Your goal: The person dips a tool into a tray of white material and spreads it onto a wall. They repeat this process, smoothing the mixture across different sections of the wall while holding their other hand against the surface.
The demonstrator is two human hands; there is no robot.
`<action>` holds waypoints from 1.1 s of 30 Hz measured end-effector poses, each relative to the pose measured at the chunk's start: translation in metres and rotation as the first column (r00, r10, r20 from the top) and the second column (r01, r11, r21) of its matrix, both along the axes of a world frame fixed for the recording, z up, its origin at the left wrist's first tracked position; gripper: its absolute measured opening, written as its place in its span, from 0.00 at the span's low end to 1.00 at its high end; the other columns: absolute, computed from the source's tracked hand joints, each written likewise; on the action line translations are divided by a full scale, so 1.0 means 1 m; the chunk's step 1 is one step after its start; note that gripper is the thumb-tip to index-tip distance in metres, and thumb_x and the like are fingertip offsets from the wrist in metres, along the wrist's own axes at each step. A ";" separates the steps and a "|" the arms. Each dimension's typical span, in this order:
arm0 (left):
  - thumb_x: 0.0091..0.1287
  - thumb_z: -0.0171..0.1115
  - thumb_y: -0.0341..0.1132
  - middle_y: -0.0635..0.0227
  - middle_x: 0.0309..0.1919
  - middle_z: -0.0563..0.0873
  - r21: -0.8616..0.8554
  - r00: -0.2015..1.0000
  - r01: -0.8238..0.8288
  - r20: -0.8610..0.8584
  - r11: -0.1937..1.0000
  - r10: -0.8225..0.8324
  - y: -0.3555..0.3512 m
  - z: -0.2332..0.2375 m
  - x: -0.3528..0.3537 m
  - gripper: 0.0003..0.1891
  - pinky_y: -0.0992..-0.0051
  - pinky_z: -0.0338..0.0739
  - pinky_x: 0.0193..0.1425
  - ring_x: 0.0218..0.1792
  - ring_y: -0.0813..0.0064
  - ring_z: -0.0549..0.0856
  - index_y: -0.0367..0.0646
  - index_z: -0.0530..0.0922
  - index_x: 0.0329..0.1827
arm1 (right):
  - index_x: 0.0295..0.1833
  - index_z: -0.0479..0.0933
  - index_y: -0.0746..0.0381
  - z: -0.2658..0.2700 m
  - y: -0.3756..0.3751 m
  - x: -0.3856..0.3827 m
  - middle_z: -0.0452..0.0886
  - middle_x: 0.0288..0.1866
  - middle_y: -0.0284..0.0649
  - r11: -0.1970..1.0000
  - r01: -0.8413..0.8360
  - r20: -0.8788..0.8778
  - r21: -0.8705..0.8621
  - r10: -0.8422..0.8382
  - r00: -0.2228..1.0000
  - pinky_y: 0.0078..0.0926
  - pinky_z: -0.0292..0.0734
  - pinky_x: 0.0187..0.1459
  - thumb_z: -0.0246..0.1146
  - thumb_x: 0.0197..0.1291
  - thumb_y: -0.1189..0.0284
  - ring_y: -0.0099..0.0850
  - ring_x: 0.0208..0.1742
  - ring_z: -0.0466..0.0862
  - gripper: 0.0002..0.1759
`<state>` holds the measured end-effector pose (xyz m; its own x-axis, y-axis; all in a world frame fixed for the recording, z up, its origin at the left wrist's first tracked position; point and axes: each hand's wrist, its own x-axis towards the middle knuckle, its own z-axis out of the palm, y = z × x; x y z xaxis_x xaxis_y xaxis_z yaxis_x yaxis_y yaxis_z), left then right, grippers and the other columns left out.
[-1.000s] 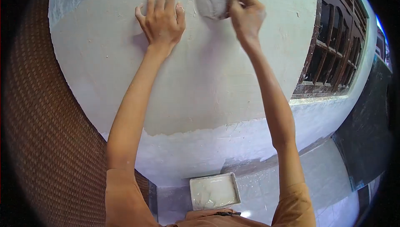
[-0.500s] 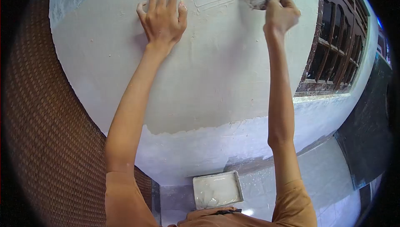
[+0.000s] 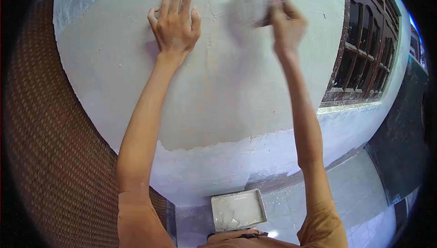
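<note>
At the wall (image 3: pixel 205 93), left hand (image 3: pixel 175 29) spread, right hand (image 3: pixel 287 26) closed round a blurred scraper (image 3: pixel 251 4)

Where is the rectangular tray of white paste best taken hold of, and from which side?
Probably by the opposite left and right rims of the tray, coming in from outside on both flanks. The white paste spreads across its inside, so the raised rims look the cleaner grip; the far edge faces the wall, and the shirt crowds the near one in view.

2 hands (image 3: pixel 174 32) (image 3: pixel 290 27), 1 scraper (image 3: pixel 251 4), 1 tray (image 3: pixel 260 206), 1 wall (image 3: pixel 205 98), 1 board (image 3: pixel 400 134).
</note>
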<state>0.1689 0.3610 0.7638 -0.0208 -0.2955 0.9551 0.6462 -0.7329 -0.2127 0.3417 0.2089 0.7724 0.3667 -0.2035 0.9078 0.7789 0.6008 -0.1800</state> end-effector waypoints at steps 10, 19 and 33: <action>0.67 0.49 0.44 0.78 0.68 0.74 -0.010 0.999 0.030 -0.010 0.999 -0.030 0.002 -0.002 0.000 0.29 0.55 0.60 0.63 0.69 0.67 0.71 0.62 0.66 0.74 | 0.59 0.78 0.71 -0.011 -0.017 0.007 0.86 0.46 0.44 0.988 -0.080 -0.142 0.135 0.100 0.985 0.23 0.82 0.42 0.62 0.66 0.78 0.25 0.41 0.84 0.17; 0.67 0.49 0.44 0.78 0.69 0.73 -0.018 0.999 0.004 -0.049 1.000 -0.005 0.001 -0.002 -0.006 0.30 0.54 0.60 0.63 0.69 0.67 0.70 0.63 0.65 0.75 | 0.56 0.81 0.70 -0.012 -0.003 0.014 0.87 0.37 0.42 0.992 -0.016 -0.147 0.124 0.034 0.988 0.23 0.77 0.35 0.63 0.65 0.71 0.22 0.31 0.79 0.17; 0.67 0.48 0.44 0.77 0.70 0.72 -0.055 0.998 0.002 -0.056 0.998 -0.005 -0.001 -0.004 -0.004 0.31 0.57 0.55 0.66 0.72 0.67 0.68 0.61 0.62 0.76 | 0.59 0.78 0.71 -0.040 -0.013 0.005 0.86 0.41 0.41 0.966 -0.135 -0.266 0.223 0.193 0.944 0.20 0.78 0.33 0.62 0.67 0.73 0.23 0.33 0.81 0.18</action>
<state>0.1645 0.3602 0.7597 0.0327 -0.2426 0.9696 0.6320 -0.7465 -0.2081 0.3463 0.1957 0.7322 0.6459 -0.2839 0.7086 0.6006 0.7620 -0.2422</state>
